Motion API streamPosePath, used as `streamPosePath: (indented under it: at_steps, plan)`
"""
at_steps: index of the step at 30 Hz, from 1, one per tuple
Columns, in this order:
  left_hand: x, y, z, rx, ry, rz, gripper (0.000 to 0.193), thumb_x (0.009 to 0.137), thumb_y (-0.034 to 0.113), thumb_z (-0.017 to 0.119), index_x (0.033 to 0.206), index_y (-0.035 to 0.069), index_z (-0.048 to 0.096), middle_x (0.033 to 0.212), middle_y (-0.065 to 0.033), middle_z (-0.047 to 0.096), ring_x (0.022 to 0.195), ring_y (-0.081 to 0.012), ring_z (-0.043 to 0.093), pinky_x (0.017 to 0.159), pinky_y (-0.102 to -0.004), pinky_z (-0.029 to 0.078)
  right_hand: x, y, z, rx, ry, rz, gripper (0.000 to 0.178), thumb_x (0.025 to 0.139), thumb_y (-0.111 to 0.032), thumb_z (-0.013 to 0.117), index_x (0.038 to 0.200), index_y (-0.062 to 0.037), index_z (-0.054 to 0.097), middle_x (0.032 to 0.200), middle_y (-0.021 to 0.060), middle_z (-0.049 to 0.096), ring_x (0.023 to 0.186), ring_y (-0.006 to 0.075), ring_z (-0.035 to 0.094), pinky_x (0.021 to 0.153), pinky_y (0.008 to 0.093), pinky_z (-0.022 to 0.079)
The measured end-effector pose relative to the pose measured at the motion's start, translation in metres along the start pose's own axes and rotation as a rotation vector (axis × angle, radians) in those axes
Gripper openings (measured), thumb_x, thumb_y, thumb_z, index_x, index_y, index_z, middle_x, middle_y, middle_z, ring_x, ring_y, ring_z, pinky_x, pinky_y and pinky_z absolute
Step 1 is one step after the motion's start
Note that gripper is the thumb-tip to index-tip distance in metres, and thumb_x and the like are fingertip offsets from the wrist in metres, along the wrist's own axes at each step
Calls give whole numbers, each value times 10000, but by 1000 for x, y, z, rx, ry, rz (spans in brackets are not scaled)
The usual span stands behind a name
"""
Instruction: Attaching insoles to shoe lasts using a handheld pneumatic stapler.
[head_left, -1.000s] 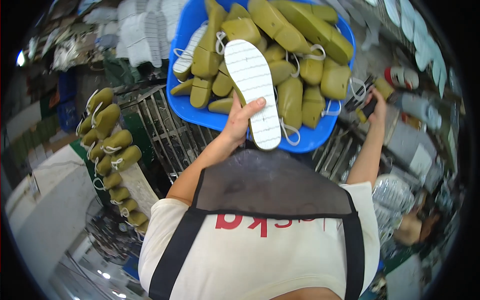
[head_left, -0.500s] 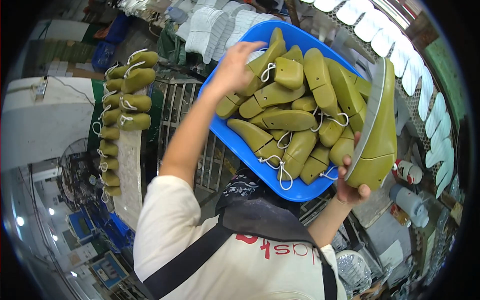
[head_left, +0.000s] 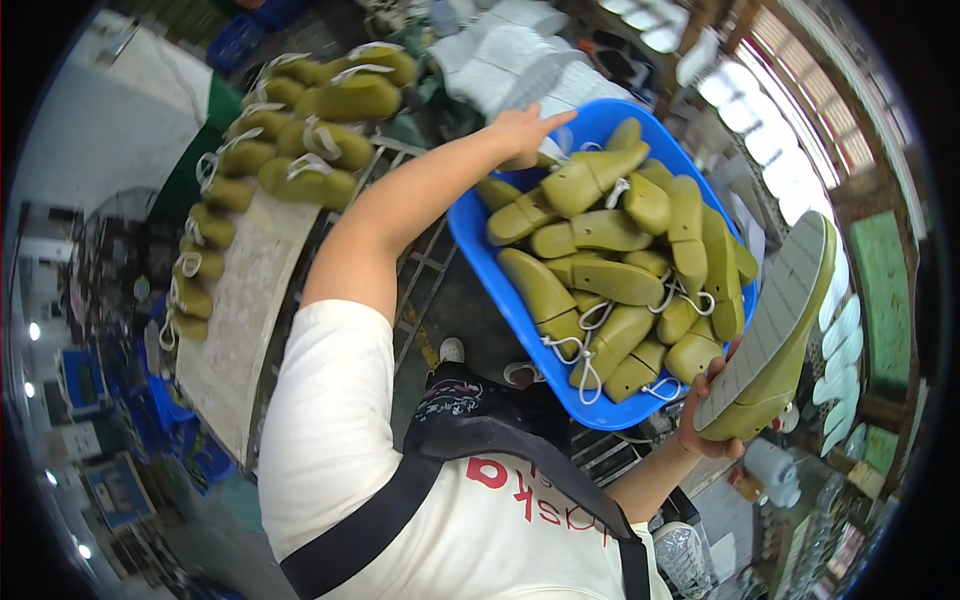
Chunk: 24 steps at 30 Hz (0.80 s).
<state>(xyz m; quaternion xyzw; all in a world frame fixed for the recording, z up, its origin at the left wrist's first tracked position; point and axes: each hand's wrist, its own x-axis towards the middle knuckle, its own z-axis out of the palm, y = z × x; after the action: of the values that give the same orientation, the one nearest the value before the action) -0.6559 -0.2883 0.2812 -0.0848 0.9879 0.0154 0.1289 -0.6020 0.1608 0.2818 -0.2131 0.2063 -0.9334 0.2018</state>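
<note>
My right hand point(head_left: 708, 415) grips the heel end of an olive-green shoe last point(head_left: 815, 345), held toe-up beside a blue basin point(head_left: 515, 315). A grey insole point(head_left: 765, 325) lies along the last's sole and faces me. My left hand point(head_left: 522, 135) is over the basin's far left rim, index finger stretched out and the other fingers partly hidden. Just by it are white cord and a small part of an olive last; no firm hold shows. The basin is heaped with olive shoe lasts point(head_left: 605, 283), several with white cord loops.
To the left, several corded olive lasts point(head_left: 350, 97) stand in rows on a pale bench point(head_left: 265, 235). White sole-shaped sheets point(head_left: 845, 345) line a rack at right. White material point(head_left: 515, 60) is piled behind the basin. A grey bottle point(head_left: 772, 470) stands at lower right.
The view has shifted, bringing more of the left bench in. The last in my right hand has turned, showing its insole more fully. My left hand has shifted toward the basin's far rim.
</note>
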Motion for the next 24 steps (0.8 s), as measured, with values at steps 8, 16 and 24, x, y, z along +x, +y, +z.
streamPosePath:
  at_steps: [8,16,24]
  plan:
    - [-280,-87,-27,-2142,147,147,774,846,109,608,1500,140,194,1430,-144,393,1246,-259,469,1034,-391,398,57,119,105,-18,-247,285,1128,614,-186,804,1482,-20,103,1523,272,110,1364,384,288,945,368,430]
    - [-589,-47,59,-2265,1178,439,1086,670,585,743,1488,129,193,1285,-214,466,1115,-373,535,941,-544,429,35,327,249,-123,-567,826,1002,536,-168,723,1421,-5,285,1356,206,425,1275,370,425,1024,453,390]
    - [-760,-138,130,-1782,1647,-1216,551,820,440,613,1198,47,527,1083,-111,619,927,-241,626,821,-392,512,-134,528,445,-29,-963,1285,837,671,66,621,1429,-87,302,1249,95,519,1152,227,503,940,339,434]
